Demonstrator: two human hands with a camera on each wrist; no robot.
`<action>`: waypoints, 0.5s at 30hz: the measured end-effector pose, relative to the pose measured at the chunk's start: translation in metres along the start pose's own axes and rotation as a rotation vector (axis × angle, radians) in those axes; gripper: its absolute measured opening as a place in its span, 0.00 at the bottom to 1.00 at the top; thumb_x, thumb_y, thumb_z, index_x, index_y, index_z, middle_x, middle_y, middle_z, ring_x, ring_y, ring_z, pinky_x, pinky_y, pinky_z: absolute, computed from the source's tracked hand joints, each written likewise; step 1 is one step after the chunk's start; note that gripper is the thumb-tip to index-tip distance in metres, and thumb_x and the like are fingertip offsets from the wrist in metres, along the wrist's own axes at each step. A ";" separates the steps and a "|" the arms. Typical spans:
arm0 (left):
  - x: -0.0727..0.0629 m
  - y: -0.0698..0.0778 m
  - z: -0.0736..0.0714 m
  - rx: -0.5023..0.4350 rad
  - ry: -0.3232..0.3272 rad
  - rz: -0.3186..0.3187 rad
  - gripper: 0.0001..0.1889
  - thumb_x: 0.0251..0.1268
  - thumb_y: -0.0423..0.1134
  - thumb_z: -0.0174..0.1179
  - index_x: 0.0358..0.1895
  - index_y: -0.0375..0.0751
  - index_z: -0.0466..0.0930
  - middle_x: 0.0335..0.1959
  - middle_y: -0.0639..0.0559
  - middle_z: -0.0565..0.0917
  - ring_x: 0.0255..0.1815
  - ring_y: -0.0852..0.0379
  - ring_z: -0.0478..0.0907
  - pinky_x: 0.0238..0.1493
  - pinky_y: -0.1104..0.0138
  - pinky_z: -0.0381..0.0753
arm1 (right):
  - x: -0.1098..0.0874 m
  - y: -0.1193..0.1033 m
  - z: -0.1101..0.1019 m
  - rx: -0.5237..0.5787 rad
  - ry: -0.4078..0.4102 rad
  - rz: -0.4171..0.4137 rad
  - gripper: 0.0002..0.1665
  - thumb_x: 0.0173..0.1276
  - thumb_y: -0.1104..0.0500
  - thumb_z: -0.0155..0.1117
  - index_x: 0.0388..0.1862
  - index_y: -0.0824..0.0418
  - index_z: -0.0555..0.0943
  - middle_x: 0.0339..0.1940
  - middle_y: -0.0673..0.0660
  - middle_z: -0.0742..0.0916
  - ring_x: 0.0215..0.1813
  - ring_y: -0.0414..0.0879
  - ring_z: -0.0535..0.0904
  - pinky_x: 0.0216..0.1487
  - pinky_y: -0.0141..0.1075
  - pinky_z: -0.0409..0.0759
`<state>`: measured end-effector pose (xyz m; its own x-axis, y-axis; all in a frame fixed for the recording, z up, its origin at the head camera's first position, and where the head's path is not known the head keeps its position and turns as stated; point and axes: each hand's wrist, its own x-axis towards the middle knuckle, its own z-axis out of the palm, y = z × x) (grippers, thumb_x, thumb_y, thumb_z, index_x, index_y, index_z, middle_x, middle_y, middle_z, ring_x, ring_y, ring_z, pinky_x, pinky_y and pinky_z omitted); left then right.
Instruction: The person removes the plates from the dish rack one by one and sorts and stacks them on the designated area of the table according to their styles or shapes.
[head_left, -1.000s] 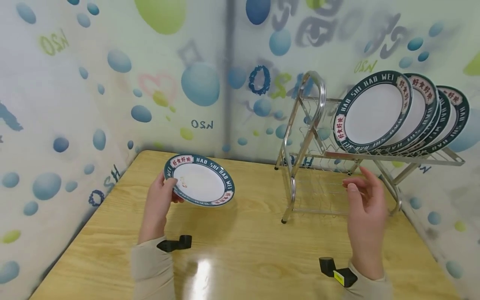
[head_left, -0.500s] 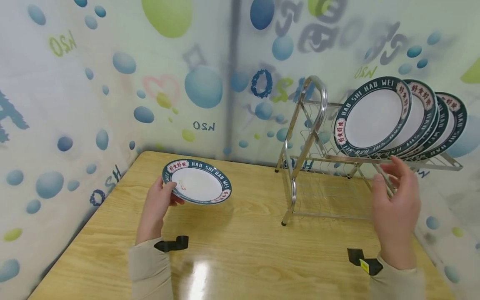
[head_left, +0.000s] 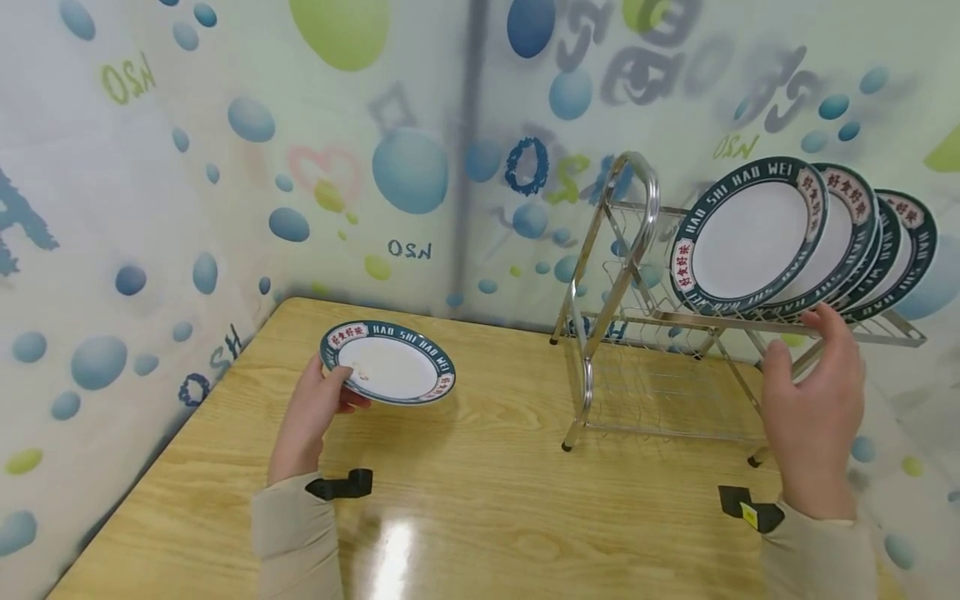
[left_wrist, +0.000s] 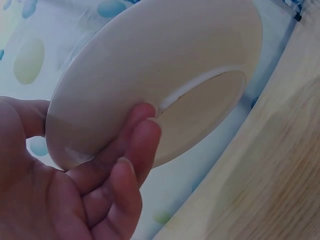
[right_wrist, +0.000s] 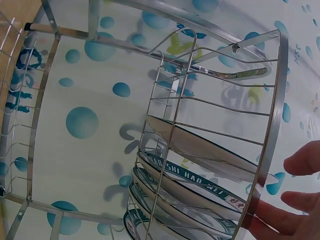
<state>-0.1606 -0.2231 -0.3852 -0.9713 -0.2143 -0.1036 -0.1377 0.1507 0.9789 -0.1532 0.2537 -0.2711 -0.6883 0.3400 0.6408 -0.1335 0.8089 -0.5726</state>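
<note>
My left hand (head_left: pixel 311 408) grips a white plate (head_left: pixel 393 371) with a dark green lettered rim, held above the table. The thumb lies on the rim. In the left wrist view, curled fingers support the plate's pale underside (left_wrist: pixel 165 55). Several matching plates (head_left: pixel 750 242) lean upright in the top tier of a metal dish rack (head_left: pixel 615 283) at the right. My right hand (head_left: pixel 817 408) is at the top tier's front bar, below those plates, with fingers loosely bent and thumb apart. In the right wrist view, its fingertips reach the bar (right_wrist: pixel 272 130); whether they touch a plate cannot be told.
The rack's lower tier (head_left: pixel 667 392) is a wire shelf just above the wooden table (head_left: pixel 480 500). Patterned curtain-like walls (head_left: pixel 405 275) close off the back and both sides. Light glares off the table's front.
My right hand has moved right and slightly up, from before the lower tier to the top tier's front bar. The left hand and its plate have shifted slightly left.
</note>
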 end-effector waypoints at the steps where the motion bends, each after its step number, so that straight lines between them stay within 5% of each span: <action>1: 0.000 -0.001 0.000 -0.003 -0.001 -0.001 0.22 0.69 0.43 0.39 0.63 0.43 0.56 0.29 0.48 0.82 0.30 0.49 0.81 0.34 0.61 0.75 | 0.001 0.000 0.000 -0.001 -0.004 0.002 0.31 0.64 0.56 0.45 0.67 0.52 0.58 0.62 0.53 0.70 0.64 0.48 0.59 0.62 0.48 0.53; 6: 0.003 -0.005 -0.001 -0.005 -0.003 -0.006 0.22 0.69 0.41 0.38 0.65 0.42 0.54 0.32 0.45 0.82 0.31 0.49 0.81 0.34 0.62 0.75 | 0.006 -0.003 0.003 -0.035 -0.014 0.003 0.30 0.65 0.56 0.44 0.68 0.52 0.57 0.61 0.51 0.71 0.46 0.52 0.66 0.53 0.48 0.59; 9: 0.005 -0.008 -0.001 -0.004 -0.011 -0.014 0.23 0.69 0.40 0.38 0.65 0.42 0.52 0.34 0.44 0.82 0.33 0.48 0.81 0.35 0.62 0.75 | 0.009 -0.006 0.004 -0.095 -0.013 -0.017 0.30 0.67 0.54 0.43 0.68 0.52 0.56 0.61 0.50 0.72 0.28 0.45 0.66 0.37 0.38 0.65; 13: 0.006 -0.011 -0.001 -0.007 -0.023 -0.033 0.26 0.69 0.39 0.38 0.68 0.42 0.47 0.34 0.45 0.82 0.35 0.46 0.80 0.36 0.61 0.75 | 0.011 -0.009 0.003 -0.157 -0.009 -0.054 0.29 0.68 0.53 0.43 0.68 0.52 0.57 0.61 0.48 0.73 0.10 0.33 0.52 0.16 0.31 0.53; 15: 0.008 -0.013 0.000 -0.004 -0.025 -0.040 0.26 0.69 0.40 0.38 0.68 0.43 0.45 0.34 0.45 0.82 0.35 0.47 0.80 0.37 0.60 0.74 | 0.012 -0.008 0.002 -0.160 0.000 -0.074 0.29 0.68 0.53 0.43 0.68 0.53 0.58 0.60 0.48 0.73 0.09 0.31 0.49 0.14 0.30 0.51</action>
<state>-0.1664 -0.2268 -0.3983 -0.9696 -0.1955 -0.1469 -0.1756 0.1384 0.9747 -0.1616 0.2504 -0.2600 -0.6804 0.2768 0.6785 -0.0689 0.8977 -0.4352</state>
